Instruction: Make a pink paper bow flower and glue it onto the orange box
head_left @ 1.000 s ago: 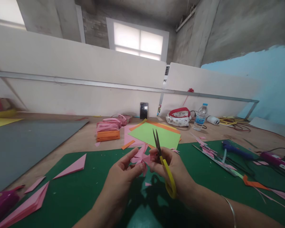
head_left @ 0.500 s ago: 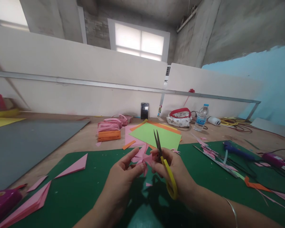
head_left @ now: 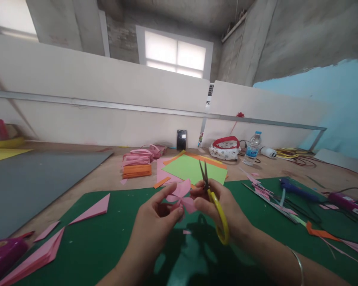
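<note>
My left hand [head_left: 156,220] and my right hand [head_left: 223,208] meet above the green cutting mat [head_left: 107,238], both pinching a small folded pink paper shape [head_left: 182,195]. The right hand also carries yellow-handled scissors [head_left: 216,206]; their blades are closed and point up and away, clear of the paper. A tiny pink offcut [head_left: 186,232] lies on the mat under the hands.
Pink paper triangles [head_left: 91,209] lie at the mat's left; a pink tool [head_left: 2,256] sits bottom left. Green and orange sheets [head_left: 193,169], folded paper stacks [head_left: 136,163], a phone [head_left: 181,140], pouch [head_left: 226,147] and water bottle [head_left: 252,148] stand behind. Glue guns [head_left: 298,190] and scraps lie right.
The pink paper shape has been turned and spread wider between my fingers. My right hand with the scissors has shifted slightly right and the blades have tilted.
</note>
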Available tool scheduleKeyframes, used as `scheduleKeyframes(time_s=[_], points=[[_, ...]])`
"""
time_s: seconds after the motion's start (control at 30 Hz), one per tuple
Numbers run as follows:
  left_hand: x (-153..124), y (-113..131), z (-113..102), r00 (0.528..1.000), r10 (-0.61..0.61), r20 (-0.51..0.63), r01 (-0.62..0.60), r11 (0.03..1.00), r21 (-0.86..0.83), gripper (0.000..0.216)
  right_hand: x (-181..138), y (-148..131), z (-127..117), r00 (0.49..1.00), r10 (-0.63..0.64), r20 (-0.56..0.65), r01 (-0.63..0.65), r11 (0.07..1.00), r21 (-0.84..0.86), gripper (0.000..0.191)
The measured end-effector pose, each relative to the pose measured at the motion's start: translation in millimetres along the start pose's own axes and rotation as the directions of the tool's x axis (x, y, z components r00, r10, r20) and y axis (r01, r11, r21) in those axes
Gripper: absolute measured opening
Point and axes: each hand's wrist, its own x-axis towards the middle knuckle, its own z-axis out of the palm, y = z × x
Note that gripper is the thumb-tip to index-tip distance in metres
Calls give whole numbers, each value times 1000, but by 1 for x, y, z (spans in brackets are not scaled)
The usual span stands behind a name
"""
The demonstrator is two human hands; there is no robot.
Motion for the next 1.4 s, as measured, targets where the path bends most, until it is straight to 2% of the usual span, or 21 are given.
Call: scheduleKeyframes(time_s=[0.1, 0.3, 0.4, 0.57, 0.77, 0.9, 1.0, 1.13, 1.2, 1.3, 1.33, 1.4], points=[[1, -4, 1, 997, -19, 76, 20, 1000, -1, 69, 1, 0, 5, 999, 37, 9, -37, 999, -31, 31], [1, -6, 2, 993, -33, 115, 34, 999, -9, 66, 2, -3, 7, 999, 31, 20, -29, 997, -67, 17], [-2, -3, 4, 988, -15, 156, 21, 999, -34, 62, 1, -2, 5, 999, 26, 36, -25, 999, -44, 17], [-6, 2, 4, 980, -26, 195, 33, 999, -36, 67, 0, -1, 3, 995, 60, 78, -58, 998, -23, 19], [-3, 7, -1, 992, -37, 120, 35, 999, 20, 58, -1, -6, 5, 987, 66, 148, -63, 998, -31, 19], [0, 4, -1, 985, -33, 169, 25, 998, 53, 65, -2, -7, 5, 985, 42, 167, -30, 997, -77, 18], [3, -2, -1, 977, -97, 190, 86, 994, 68, 66, -1, -4, 4, 980, 51, 190, -39, 997, -62, 24], [5, -6, -3, 956, -191, 223, 210, 976, -61, 66, 1, -2, 3, 984, 75, 159, -56, 991, -123, 23], [6, -5, -3, 959, -216, 182, 242, 961, -137, 60, 0, -3, 1, 996, 27, 85, -8, 978, -209, 24], [8, 0, -5, 970, -236, 58, 243, 933, -267, 46, -6, -5, -3, 993, -119, 6, 113, 928, -355, 27], [9, 2, -6, 971, -236, 23, 232, 924, -303, 42, -8, -6, -4, 991, -132, 29, 133, 913, -387, 27], [10, 8, -9, 974, -223, -26, 200, 914, -353, 34, -14, -8, -5, 987, -65, 147, 122, 900, -418, 26]])
